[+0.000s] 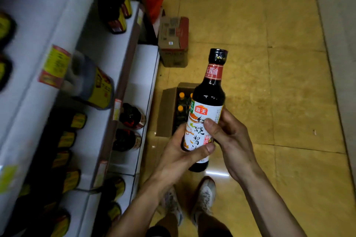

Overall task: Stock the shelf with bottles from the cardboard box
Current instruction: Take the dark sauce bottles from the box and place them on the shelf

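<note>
Bottle: a dark sauce bottle (206, 106) with a white label and black cap is held neck-up, slightly tilted, in mid-air over the aisle, above the near right corner of the box.
Left hand: the left hand (183, 152) grasps the bottle's lower body, thumb across the foot of the label.
Right hand: the right hand (229, 140) clasps the label from the right, thumb pressed on its front.
Cardboard box: the open cardboard box (167, 109) sits on the floor, its left flap close to the shelf's bottom edge; orange-capped bottles (181, 102) stand inside.
Shelf: the white tiered shelf (140, 75) runs down the left, dark bottles (131, 116) standing near its lowest front lip, bare white board beyond them.
Aisle: yellow floor tiles (279, 82) lie open to the right of the box.
Far end: a sealed carton (173, 40) rests against the shelf's end.
Foreground: the person's shoes (204, 196) stand just short of the box.
</note>
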